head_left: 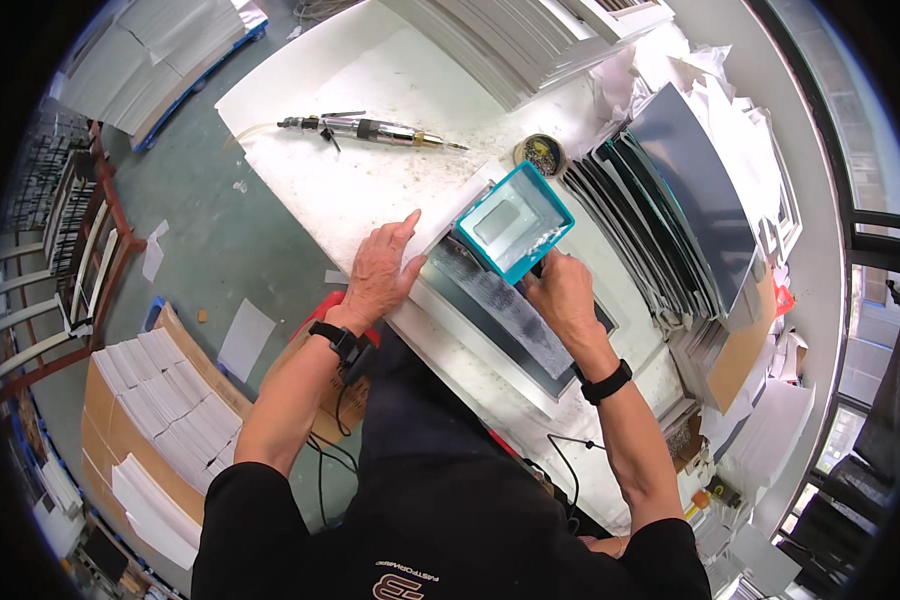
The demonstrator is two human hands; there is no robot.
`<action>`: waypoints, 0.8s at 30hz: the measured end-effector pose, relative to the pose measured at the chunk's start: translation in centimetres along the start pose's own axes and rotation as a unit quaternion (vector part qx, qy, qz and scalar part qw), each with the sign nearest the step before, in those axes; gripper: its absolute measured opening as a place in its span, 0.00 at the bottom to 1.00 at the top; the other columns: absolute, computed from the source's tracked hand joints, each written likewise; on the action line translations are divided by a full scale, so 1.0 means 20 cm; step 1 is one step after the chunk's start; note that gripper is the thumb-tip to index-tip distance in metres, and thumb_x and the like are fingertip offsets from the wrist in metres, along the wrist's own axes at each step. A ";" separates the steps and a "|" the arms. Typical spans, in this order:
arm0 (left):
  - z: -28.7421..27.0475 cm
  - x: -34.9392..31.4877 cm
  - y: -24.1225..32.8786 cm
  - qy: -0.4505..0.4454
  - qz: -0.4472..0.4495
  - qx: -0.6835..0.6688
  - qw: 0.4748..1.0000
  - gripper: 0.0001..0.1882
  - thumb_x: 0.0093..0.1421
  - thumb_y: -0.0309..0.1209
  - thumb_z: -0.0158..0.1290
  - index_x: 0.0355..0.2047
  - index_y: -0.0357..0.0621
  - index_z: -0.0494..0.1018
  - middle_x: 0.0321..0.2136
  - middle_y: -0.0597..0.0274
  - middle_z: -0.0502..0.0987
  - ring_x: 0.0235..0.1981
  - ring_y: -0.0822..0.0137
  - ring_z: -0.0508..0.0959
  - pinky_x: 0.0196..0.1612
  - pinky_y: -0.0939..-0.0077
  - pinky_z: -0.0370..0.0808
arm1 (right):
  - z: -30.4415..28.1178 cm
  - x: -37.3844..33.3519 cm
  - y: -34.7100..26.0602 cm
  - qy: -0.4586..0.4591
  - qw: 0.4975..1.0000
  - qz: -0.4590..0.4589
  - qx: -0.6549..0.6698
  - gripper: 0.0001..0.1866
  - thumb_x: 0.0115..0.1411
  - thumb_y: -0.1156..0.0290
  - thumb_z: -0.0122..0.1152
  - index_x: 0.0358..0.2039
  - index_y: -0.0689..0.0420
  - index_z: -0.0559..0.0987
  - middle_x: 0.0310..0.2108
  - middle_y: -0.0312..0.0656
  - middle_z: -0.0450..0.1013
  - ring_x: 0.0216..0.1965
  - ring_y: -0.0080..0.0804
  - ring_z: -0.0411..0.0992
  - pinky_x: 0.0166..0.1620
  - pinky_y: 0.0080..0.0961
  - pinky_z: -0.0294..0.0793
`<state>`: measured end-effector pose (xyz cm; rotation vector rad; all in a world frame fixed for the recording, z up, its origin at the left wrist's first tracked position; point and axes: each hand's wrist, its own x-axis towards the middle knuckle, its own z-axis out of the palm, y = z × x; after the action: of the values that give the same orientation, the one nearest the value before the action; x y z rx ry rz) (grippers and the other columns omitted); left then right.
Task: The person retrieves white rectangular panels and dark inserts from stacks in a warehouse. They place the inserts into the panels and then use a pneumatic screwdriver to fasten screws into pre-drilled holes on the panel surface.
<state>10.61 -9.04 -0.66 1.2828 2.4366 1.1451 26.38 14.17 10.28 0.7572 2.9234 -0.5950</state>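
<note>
As we look down, our right hand (562, 292) has its fingers closed round the dark handle (537, 268) of a teal-rimmed tool (510, 225), over a pale frame (475, 340) with a dark panel (500, 310) on the white bench (320, 190). Our left hand (378, 268), fingers loosely open and gripping nothing visible, rests at the frame's left edge. Beyond lie a driver (375, 132) and a round tin (540, 155).
</note>
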 end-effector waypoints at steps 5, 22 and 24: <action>0.00 0.01 0.02 0.008 0.017 0.027 0.999 0.38 0.60 0.28 0.60 0.71 0.51 0.61 0.50 0.53 0.72 0.49 0.50 0.73 0.53 0.56 0.70 | 0.00 -0.24 0.20 -0.028 0.999 0.031 -0.008 0.13 0.55 0.69 0.71 0.31 0.64 0.76 0.23 0.58 0.76 0.28 0.61 0.76 0.34 0.52 0.75; 0.04 0.03 0.04 -0.033 0.035 0.055 0.997 0.32 0.61 0.25 0.56 0.67 0.41 0.64 0.54 0.47 0.72 0.56 0.47 0.70 0.62 0.55 0.65 | -0.33 -1.76 0.75 0.246 0.914 0.308 0.100 0.14 0.56 0.72 0.68 0.40 0.67 0.82 0.35 0.55 0.83 0.38 0.51 0.83 0.39 0.39 0.79; 0.05 0.03 0.03 -0.041 0.025 0.036 0.998 0.31 0.61 0.23 0.54 0.67 0.37 0.64 0.55 0.45 0.71 0.57 0.47 0.70 0.64 0.56 0.65 | -0.43 -1.92 0.77 0.270 0.836 0.456 0.144 0.15 0.57 0.69 0.71 0.37 0.68 0.82 0.30 0.49 0.83 0.32 0.45 0.83 0.40 0.34 0.78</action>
<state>11.05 -7.81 -0.88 1.3892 2.4193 1.0039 67.72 12.43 18.85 2.4703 2.3540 -0.7724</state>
